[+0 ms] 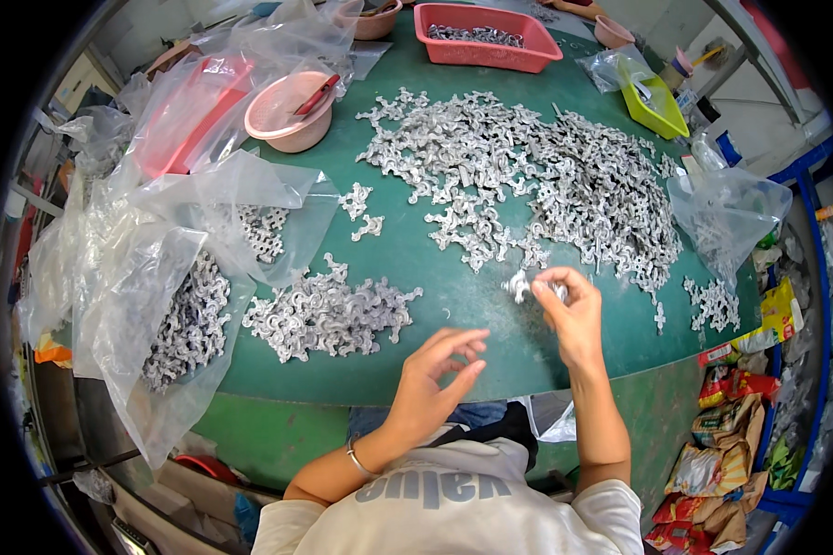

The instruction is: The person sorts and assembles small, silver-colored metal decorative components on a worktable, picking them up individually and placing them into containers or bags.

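Note:
My right hand [572, 310] is closed, thumb and fingers pinching a small grey metal casting [518, 286] with rounded lobes, at the near edge of a big pile. That large pile of similar metal castings [491, 153] spreads over the middle and right of the table. My left hand [438, 370] hovers near the table's front edge, fingers apart and nothing in them. Left of it lies a smaller pile of castings [329, 316]. A few loose castings [368, 228] sit between the two piles.
The green table [389, 268] also bears a pink bowl [287, 134] with red-handled pliers [317, 95], a pink tray [537, 57] of metal parts and a yellow-green basket [652, 111]. Clear plastic bags [111, 268] crowd the left side, one with castings inside. Another bag [727, 213] hangs at right.

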Tool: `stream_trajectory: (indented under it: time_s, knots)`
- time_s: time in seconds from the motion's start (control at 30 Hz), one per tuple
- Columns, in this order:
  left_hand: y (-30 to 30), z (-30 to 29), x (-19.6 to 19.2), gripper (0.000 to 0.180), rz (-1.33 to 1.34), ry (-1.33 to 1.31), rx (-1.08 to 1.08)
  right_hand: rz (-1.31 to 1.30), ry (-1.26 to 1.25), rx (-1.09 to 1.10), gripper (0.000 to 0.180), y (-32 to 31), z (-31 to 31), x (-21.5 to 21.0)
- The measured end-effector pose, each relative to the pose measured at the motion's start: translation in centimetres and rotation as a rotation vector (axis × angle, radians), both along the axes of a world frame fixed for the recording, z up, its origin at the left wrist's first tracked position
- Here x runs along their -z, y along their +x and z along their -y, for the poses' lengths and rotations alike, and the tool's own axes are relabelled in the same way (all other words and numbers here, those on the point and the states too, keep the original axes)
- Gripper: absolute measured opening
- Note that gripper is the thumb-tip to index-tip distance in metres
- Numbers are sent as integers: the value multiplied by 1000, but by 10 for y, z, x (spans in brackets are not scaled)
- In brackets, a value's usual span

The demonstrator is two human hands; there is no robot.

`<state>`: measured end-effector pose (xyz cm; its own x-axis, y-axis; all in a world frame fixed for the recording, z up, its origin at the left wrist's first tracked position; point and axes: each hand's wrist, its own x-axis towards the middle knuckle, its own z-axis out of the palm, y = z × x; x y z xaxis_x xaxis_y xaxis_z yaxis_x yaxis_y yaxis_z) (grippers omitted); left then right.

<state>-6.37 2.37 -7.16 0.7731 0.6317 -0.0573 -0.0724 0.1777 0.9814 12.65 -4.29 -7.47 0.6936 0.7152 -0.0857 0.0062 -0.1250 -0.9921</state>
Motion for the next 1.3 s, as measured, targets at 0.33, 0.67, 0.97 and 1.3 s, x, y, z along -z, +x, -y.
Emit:
stream_trajectory:
  time_s: [0.33,0.67,0.97,1.3]
  knots:
    - [4,5,-17,21,199,234,-149,78,137,-65,17,-56,39,-41]
    - [0,5,-24,18,317,-69,-92,501,256,-155,24,-64,47,-58]
    - [0,6,-25,16,341,-106,-83,573,254,-140,21,-68,51,-59]
    - [0,8,-32,5,206,-239,20,-153,331,-70,9,-67,48,-37]
